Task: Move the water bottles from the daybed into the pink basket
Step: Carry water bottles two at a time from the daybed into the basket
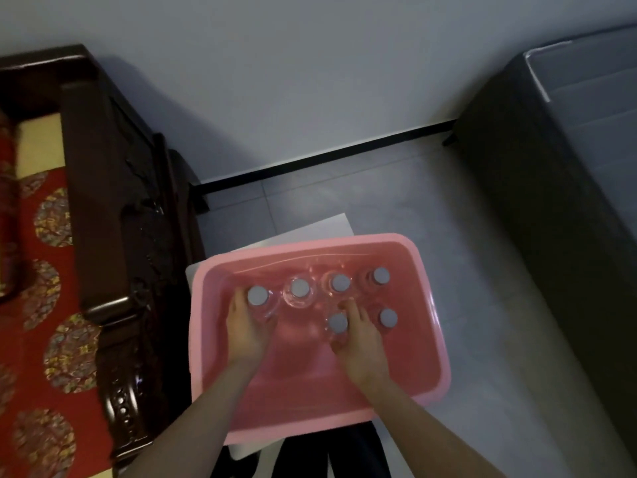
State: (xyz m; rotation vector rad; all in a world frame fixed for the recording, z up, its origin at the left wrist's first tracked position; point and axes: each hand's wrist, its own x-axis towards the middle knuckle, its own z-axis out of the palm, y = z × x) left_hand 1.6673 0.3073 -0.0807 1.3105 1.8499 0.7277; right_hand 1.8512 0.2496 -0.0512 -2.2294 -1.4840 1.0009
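Observation:
A pink basket (pixel 427 326) sits on the floor in front of me with several clear water bottles standing upright inside, their grey caps facing up. My left hand (pixel 246 331) is wrapped around the far-left bottle (pixel 258 296) in the back row. My right hand (pixel 358 334) grips a bottle (pixel 337 322) in the front row. Another bottle (pixel 388 317) stands just to its right. The other back-row bottles (pixel 300 288) stand untouched. The daybed (pixel 113 208), dark carved wood with a red patterned cushion, lies to the left; no bottles show on its visible part.
A white sheet (pixel 331 225) lies under the basket on the grey tiled floor. A dark cabinet or bed base (pixel 551 188) stands to the right. The wall with a black skirting (pixel 327 158) runs behind. My dark trouser legs show below the basket.

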